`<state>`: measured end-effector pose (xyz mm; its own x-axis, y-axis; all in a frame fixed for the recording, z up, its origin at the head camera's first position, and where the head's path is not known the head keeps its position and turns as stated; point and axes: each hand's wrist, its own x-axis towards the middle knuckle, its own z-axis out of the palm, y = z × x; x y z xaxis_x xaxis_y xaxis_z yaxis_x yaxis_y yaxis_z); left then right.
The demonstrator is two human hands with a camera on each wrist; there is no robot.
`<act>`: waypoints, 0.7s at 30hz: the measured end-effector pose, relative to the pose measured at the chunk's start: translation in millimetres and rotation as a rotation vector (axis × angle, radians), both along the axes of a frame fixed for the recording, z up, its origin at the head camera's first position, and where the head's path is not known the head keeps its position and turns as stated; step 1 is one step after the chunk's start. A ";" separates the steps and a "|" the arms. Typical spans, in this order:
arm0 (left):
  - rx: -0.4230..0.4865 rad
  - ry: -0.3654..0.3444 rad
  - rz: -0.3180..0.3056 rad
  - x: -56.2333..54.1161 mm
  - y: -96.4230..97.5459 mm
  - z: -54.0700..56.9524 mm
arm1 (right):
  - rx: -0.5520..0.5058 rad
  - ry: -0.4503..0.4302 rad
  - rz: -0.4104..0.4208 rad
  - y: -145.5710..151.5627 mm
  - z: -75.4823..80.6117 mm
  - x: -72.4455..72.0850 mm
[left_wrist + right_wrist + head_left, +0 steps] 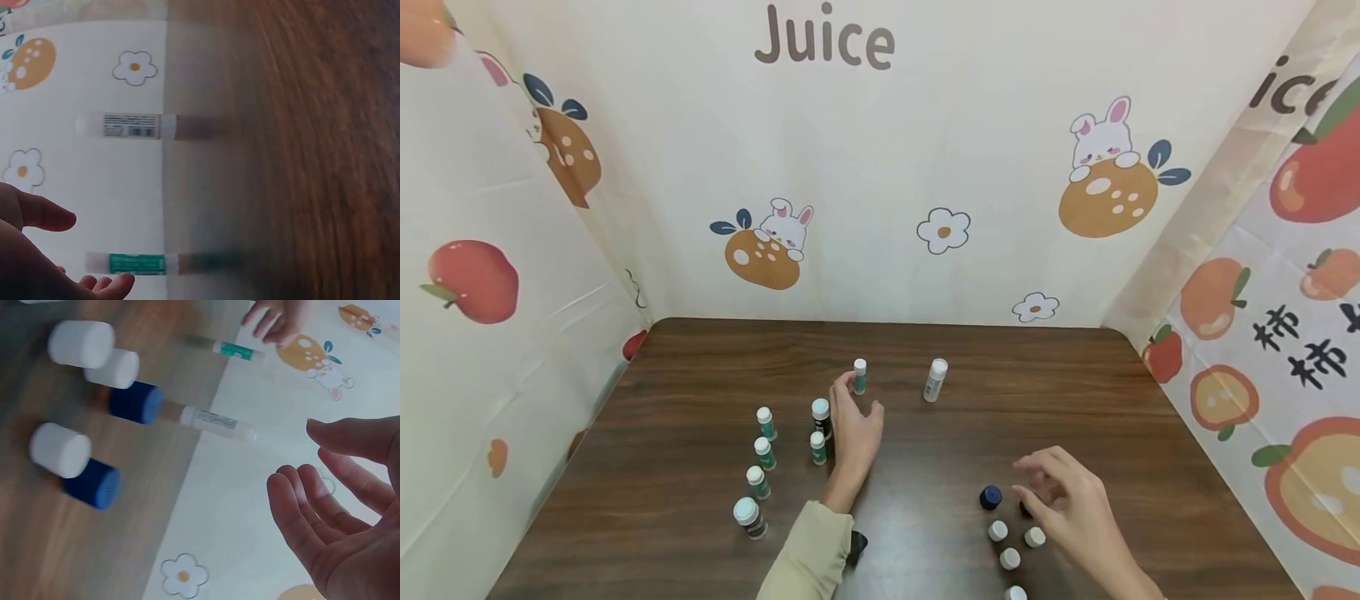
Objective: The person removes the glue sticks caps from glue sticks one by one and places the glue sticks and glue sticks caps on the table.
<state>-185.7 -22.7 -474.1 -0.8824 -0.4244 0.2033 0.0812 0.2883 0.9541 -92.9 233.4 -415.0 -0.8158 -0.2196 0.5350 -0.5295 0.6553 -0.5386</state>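
My left hand [856, 429] is reached out toward a slim upright tube [861, 383] with a green label and white top. Its fingertips are right at the tube's side, and the thumb stands well apart. To the right of that tube stands a white tube [935, 381] with a printed label. My right hand [1070, 500] hovers over the caps at the front right with loosely bent fingers and nothing between them. Beside it are a dark blue cap [991, 497] and several white caps [1010, 558]; a second blue cap [92, 483] is partly hidden by the hand in the head view.
On the left stand several green-labelled tubes [764, 452] in a row, with a wider dark jar [750, 517] in front. Another dark jar [822, 417] and a green tube [817, 447] stand close by my left wrist. Printed curtains [880, 167] border the brown table [700, 358].
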 end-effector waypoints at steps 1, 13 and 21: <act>0.008 -0.007 0.003 -1.9 0.6 -1.8 | -0.003 0.009 0.010 -1.7 1.8 -2.0; 0.085 -0.089 0.063 -27.6 3.7 -19.9 | -0.045 0.010 0.080 -25.3 6.7 -21.3; 0.078 -0.090 0.087 -38.4 2.3 -23.1 | -0.060 -0.010 0.089 -36.9 6.1 -28.5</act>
